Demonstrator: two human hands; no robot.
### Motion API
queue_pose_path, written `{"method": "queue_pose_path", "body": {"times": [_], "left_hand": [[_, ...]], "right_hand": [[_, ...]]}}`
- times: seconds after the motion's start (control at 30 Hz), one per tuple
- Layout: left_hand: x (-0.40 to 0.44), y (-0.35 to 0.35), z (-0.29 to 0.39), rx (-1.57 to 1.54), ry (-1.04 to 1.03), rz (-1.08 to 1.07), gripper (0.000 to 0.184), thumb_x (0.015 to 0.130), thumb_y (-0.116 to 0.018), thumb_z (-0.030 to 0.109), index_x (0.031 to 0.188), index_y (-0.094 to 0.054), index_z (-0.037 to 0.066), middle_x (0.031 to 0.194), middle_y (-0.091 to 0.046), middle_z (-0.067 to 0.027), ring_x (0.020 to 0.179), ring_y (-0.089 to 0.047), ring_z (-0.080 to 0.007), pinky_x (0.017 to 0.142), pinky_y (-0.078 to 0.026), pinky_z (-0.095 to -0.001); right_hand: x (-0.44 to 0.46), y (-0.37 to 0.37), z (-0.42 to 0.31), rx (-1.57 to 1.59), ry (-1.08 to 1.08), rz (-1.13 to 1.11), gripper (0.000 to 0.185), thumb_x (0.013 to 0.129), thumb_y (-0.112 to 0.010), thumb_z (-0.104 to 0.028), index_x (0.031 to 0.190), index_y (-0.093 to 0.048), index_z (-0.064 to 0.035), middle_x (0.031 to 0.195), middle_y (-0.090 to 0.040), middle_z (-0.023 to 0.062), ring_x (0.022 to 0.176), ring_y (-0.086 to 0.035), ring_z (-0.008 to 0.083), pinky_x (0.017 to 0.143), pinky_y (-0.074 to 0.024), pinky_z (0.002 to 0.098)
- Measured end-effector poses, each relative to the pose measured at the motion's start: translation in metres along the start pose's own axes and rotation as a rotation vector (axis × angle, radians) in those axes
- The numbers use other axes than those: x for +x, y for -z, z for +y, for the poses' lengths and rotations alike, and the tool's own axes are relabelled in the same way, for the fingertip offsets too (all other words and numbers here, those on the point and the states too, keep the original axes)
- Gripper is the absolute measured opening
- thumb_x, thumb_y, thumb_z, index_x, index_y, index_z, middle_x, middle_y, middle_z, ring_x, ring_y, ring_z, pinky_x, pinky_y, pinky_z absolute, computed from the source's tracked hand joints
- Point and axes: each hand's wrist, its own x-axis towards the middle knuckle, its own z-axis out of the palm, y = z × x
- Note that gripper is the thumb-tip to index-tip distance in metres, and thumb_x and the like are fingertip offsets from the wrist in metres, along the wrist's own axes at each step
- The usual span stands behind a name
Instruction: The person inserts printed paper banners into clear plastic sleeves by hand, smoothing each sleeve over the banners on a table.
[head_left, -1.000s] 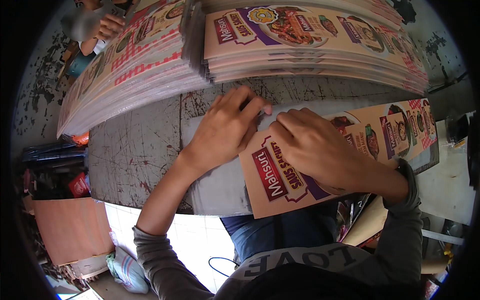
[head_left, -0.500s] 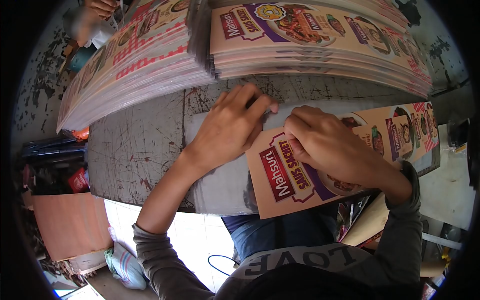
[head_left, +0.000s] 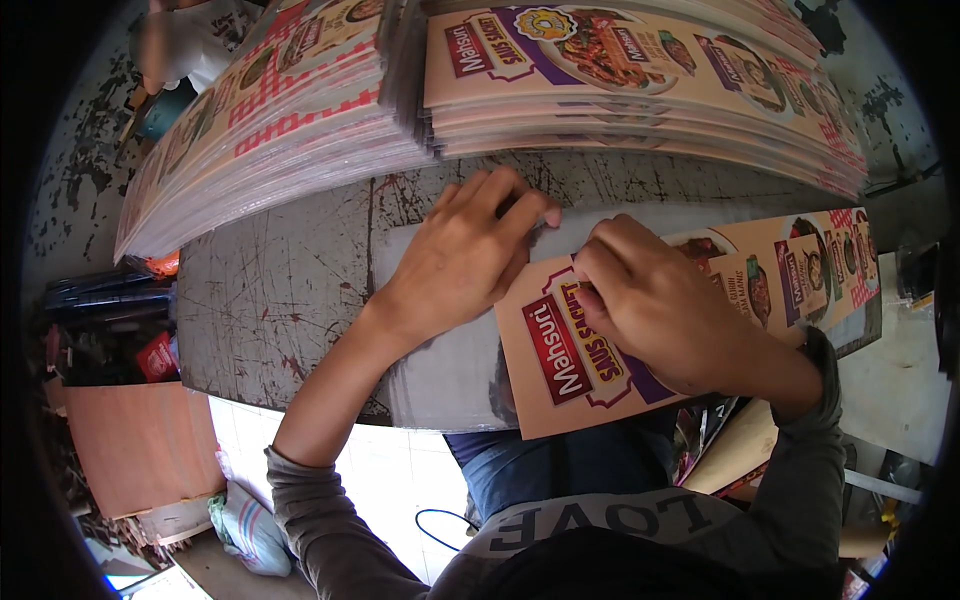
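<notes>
A long printed "Mahsuri" sheet [head_left: 545, 360] lies slanted on the worn grey table [head_left: 270, 290], partly over a clear plastic sleeve [head_left: 440, 385]. My left hand [head_left: 465, 250] rests on the sleeve beside the sheet's upper left corner, fingers bent and pressed together; what they hold, if anything, is hidden. On top of the sheet is my right hand [head_left: 665, 305], with its fingers curled near the purple band. Whether anything is between those fingers cannot be made out.
Tall stacks of printed sheets stand at the table's far side, one at left [head_left: 270, 130] and one at right [head_left: 620, 75]. Another person [head_left: 200, 45] is partly visible at the upper left. A wooden box [head_left: 140, 450] and a sack [head_left: 250, 530] sit below the table at left.
The sheet and my right hand have shifted slightly to the right. My left hand has moved a little right too. The other person's hands have gone out of view.
</notes>
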Motion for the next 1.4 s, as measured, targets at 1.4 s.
{"method": "queue_pose_path", "body": {"times": [1.4], "left_hand": [[-0.004, 0.012, 0.01, 0.119, -0.106, 0.043, 0.022, 0.078, -0.057, 0.008, 0.1, -0.059, 0.009, 0.092, -0.054, -0.008, 0.087, -0.054, -0.0231, 0.075, -0.042, -0.0378]], "right_hand": [[-0.205, 0.186, 0.13, 0.905, -0.105, 1.19, 0.016, 0.093, -0.047, -0.014, 0.087, -0.05, 0.0009, 0.076, -0.047, 0.0044, 0.072, -0.048, 0.0124, 0.095, -0.0378, 0.0324]]}}
